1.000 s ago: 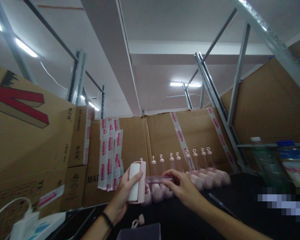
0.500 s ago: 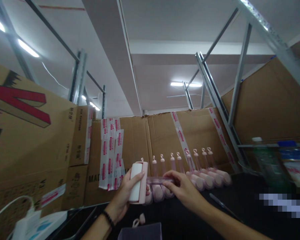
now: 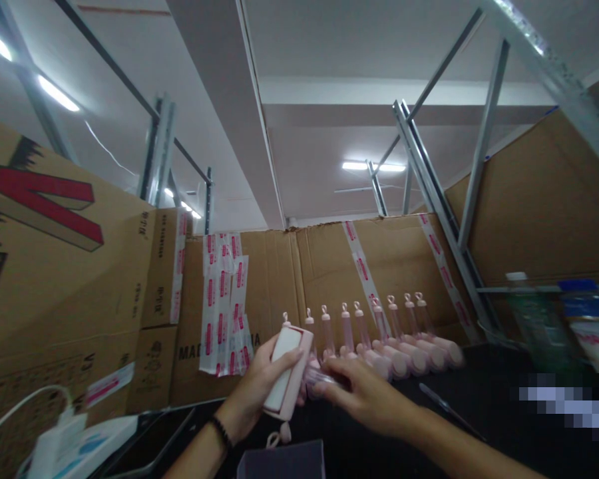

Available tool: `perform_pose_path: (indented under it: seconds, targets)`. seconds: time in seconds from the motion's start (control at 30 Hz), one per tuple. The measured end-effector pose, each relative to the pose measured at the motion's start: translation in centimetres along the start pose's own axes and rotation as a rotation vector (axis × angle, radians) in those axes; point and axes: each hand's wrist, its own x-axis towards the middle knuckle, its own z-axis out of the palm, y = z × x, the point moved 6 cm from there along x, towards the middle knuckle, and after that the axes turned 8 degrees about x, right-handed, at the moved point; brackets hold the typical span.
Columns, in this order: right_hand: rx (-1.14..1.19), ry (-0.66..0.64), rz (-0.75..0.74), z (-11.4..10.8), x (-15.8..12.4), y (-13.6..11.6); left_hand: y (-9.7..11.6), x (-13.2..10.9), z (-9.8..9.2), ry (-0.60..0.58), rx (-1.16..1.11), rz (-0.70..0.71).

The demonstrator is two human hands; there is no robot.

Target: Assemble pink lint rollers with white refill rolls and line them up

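My left hand (image 3: 252,389), with a dark beaded bracelet at the wrist, is closed around a pink-and-white rounded case (image 3: 285,374), held tilted. Just to its right, my right hand (image 3: 367,392) pinches a clear pinkish tube (image 3: 320,376) that points toward the case; whether the two touch I cannot tell. Behind the hands stands a row of several clear tubes (image 3: 347,327) with pink looped caps, next to pink cylinders (image 3: 398,360). A small loose pink cap with a loop (image 3: 278,436) lies below the case, by a dark grey box (image 3: 282,460).
Cardboard walls (image 3: 324,279) with printed tape close off the back. A pen (image 3: 449,409) lies on the black surface at right, near a green bottle (image 3: 534,326) and a blue-lidded jar (image 3: 589,326). At left are a white charger (image 3: 57,439) and a dark phone-like slab (image 3: 150,442).
The case in my left hand has tipped over and shifted slightly right. The tube in my right hand has swung from level to slanted, and that hand has moved slightly down.
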Motion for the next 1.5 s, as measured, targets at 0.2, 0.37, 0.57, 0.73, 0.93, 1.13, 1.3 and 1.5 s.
perform_pose_path:
  seconds: [0.2,0.37,0.57,0.73,0.93,1.13,1.3,1.5]
  targets:
    - [0.152,-0.133,-0.058,1.1,0.0,-1.8,0.7,-0.4,1.7,-0.055,0.056,0.032]
    - [0.125,-0.097,-0.015,0.8,0.2,-0.9,0.9,0.2,1.2,0.013,0.154,0.076]
    - [0.076,-0.137,0.058,0.9,0.1,-0.1,0.9,0.2,1.2,0.029,0.172,0.082]
    - [-0.094,-0.102,-0.071,0.6,0.1,-0.9,0.6,0.1,1.2,-0.008,0.235,0.027]
    - [-0.348,-0.056,-0.069,0.8,0.2,-0.8,0.3,0.2,1.2,-0.034,0.231,0.002]
    - [-0.27,-0.085,-0.067,1.3,0.2,-0.8,0.2,0.3,1.1,-0.048,0.218,0.037]
    - [-0.258,-0.083,-0.05,1.4,0.2,-0.4,0.0,0.2,1.0,-0.049,0.215,0.017]
    - [-0.342,-0.096,0.024,1.4,0.2,-0.7,-0.1,0.3,1.0,-0.065,0.223,-0.001]
